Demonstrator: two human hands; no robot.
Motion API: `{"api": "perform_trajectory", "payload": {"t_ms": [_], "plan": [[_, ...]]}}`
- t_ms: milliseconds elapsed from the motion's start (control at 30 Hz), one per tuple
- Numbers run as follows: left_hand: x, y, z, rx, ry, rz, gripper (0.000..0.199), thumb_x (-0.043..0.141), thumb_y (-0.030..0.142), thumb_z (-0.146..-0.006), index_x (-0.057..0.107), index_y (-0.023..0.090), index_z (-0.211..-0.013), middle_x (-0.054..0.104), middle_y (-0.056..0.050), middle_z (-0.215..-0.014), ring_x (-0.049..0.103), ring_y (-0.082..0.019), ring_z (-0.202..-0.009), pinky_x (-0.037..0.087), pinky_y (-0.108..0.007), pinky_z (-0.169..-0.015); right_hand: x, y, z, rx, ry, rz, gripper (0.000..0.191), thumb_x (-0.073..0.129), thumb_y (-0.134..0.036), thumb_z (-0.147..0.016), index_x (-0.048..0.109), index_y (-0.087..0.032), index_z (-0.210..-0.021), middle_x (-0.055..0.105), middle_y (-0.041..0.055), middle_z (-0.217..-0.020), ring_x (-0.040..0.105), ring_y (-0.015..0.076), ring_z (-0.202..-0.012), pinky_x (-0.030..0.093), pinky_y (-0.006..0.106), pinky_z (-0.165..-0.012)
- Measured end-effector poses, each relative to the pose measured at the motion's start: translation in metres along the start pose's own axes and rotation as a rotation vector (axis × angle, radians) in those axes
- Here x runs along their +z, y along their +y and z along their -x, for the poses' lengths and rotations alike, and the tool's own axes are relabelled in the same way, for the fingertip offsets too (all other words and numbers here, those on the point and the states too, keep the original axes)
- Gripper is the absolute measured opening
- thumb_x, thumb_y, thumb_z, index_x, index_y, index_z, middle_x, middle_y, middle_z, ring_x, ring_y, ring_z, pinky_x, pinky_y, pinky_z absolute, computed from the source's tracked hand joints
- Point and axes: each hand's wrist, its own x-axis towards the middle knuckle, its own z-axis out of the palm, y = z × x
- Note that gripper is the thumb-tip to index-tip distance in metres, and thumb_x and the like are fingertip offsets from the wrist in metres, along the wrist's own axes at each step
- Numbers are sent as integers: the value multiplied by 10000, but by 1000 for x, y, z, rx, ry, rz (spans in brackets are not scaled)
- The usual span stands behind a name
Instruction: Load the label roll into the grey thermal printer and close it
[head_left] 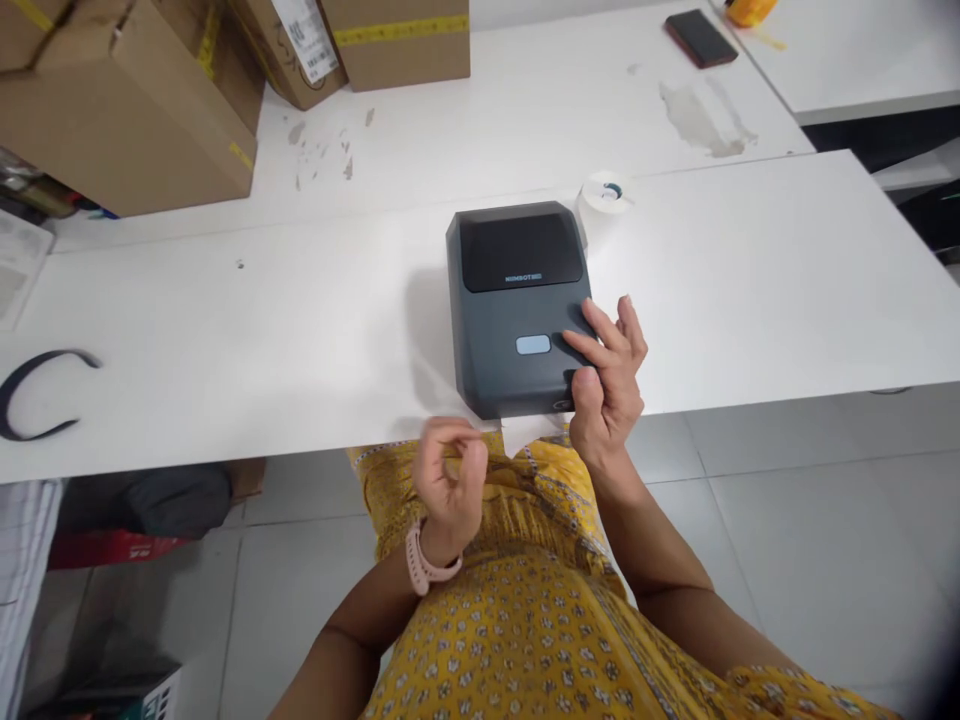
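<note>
A dark grey label printer (517, 320) with a black window and a pale blue button stands at the table's front edge. White label paper (521, 434) sticks out from its front, its end torn or uneven. My right hand (611, 375) is at the printer's right front corner, fingers apart, with nothing held. Just below the front left corner is my left hand (451, 475), fingers curled towards the thumb beside the paper; whether something small is between them cannot be made out. A white label roll (602, 205) stands behind the printer on the right.
Cardboard boxes (165, 110) stand at the back left. A phone (701, 38) and an orange tape item (750, 10) lie at the back right. A dark curved band (22, 385) rests on the white table (300, 330) at the left.
</note>
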Motion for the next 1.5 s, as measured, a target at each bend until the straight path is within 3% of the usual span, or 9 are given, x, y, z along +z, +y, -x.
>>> {"api": "perform_trajectory", "payload": {"t_ms": [133, 367, 667, 800, 1033, 1167, 1233, 1333, 1500], "plan": [[4, 10, 10, -509, -514, 310, 584, 530, 695, -934, 682, 201, -661, 645, -21, -596, 517, -108, -470, 412, -276, -474, 2, 2, 1, -12, 30, -50, 411, 373, -435, -1071, 684, -452, -1339, 646, -45, -1500, 444, 302, -1553, 321, 663, -1293], [26, 24, -8, -696, -534, 492, 543, 748, 688, -768, 711, 157, -657, 614, -1, -540, 461, -57, -418, 333, -210, -432, -1, 3, 0, -69, -17, -29, 410, 358, -335, -1095, 678, -349, -1350, 635, 6, -1511, 517, 270, -1482, 391, 615, -1243], [26, 9, -2, -491, -509, 375, 616, 686, 751, -826, 739, 149, -706, 640, -17, -580, 535, -85, -482, 440, -229, -506, -2, -1, -2, -55, -16, 4, 380, 378, -317, -1087, 680, -363, -1313, 633, 15, -1488, 527, 265, -1448, 389, 570, -1230], [14, 5, 3, -326, -521, 341, 608, 538, 679, -965, 731, 159, -716, 621, -21, -592, 553, -108, -535, 437, -247, -542, -9, -13, -10, -55, -108, 133, 399, 346, -438, -1087, 667, -353, -1308, 628, 41, -1455, 528, 298, -1424, 280, 619, -1270], [0, 0, -14, 63, 15, 323, 477, 419, 390, -1042, 641, 200, -666, 564, 0, -584, 522, -128, -557, 409, -268, -541, -12, -19, -19, -198, -203, 366, 427, 334, -486, -1082, 735, -378, -1181, 607, -1, -1488, 402, 347, -1520, 116, 660, -1296], [5, 1, -32, 238, 203, 215, 340, 460, 346, -1029, 707, 212, -838, 705, -45, -856, 674, -189, -860, 547, -338, -799, -13, -21, -26, -220, -235, 444, 340, 421, -461, -1071, 746, -376, -1125, 650, -32, -1451, 352, 354, -1564, -6, 673, -1303], [7, 1, -36, 273, 176, 133, 305, 470, 358, -1038, 738, 223, -1094, 729, -84, -1186, 667, -236, -1168, 533, -418, -1024, -15, -21, -29, -206, -276, 435, 304, 456, -447, -1064, 748, -379, -1118, 660, -42, -1443, 343, 350, -1574, -26, 672, -1307], [9, -4, -32, 279, 45, 60, 457, 450, 367, -1068, 558, 267, -1500, 518, -96, -1607, 448, -264, -1519, 368, -496, -1258, -22, -19, -23, -158, -327, 311, 355, 436, -493, -1064, 693, -393, -1288, 587, -18, -1545, 353, 348, -1577, 108, 667, -1310], [8, -10, -18, 324, -89, 56, 571, 439, 349, -1085, 351, 333, -1649, 389, -61, -1715, 321, -247, -1610, 287, -483, -1323, -31, -1, 3, 35, -177, -34, 652, 364, -637, -1046, 330, -371, -1641, 372, 58, -1714, 338, 326, -1599, 297, 615, -1296]]}}
